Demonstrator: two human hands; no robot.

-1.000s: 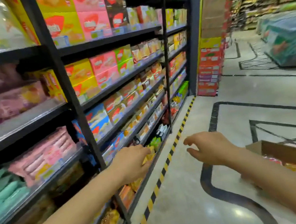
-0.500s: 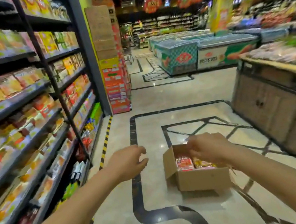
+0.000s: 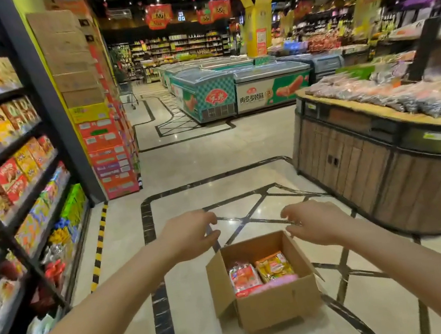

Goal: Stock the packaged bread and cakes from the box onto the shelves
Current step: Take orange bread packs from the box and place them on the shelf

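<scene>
1. now, the fingers (image 3: 212, 219) of the left hand (image 3: 186, 236) are loosely curled and a little apart, thumb below them, holding nothing – they hang in the air above and to the left of the box's far rim.
2. likewise the fingers (image 3: 288, 214) of the right hand (image 3: 317, 221) are bent, slightly spread and empty, hovering just over the box's far right corner; whether they touch the cardboard i cannot tell.
3. both bare forearms reach in from the bottom corners of the view, converging toward the box.
4. the cardboard box (image 3: 274, 304) sits on the floor (image 3: 203, 326) between the two hands and nearer the camera, flaps open.
5. inside it lie a red packet (image 3: 243, 278) on the left, a yellow-orange packet (image 3: 274, 266) beside it on the right, and a pink packet (image 3: 279, 282) along the near edge – the print on them is too blurred to read.
6. the shelves (image 3: 15, 180) stand at the left, black-framed and filled with coloured cartons and bags, well apart from the box.
7. a black-and-yellow striped line (image 3: 99, 242) runs along the floor at the foot of the shelves.
8. beyond the shelves' end stands a tall stack of cartons (image 3: 101, 144), brown at the top, red lower down.
9. at the right is a rounded wood-panelled counter (image 3: 371, 167) heaped with bagged goods.
10. farther back stand chest freezers (image 3: 231, 91).
</scene>
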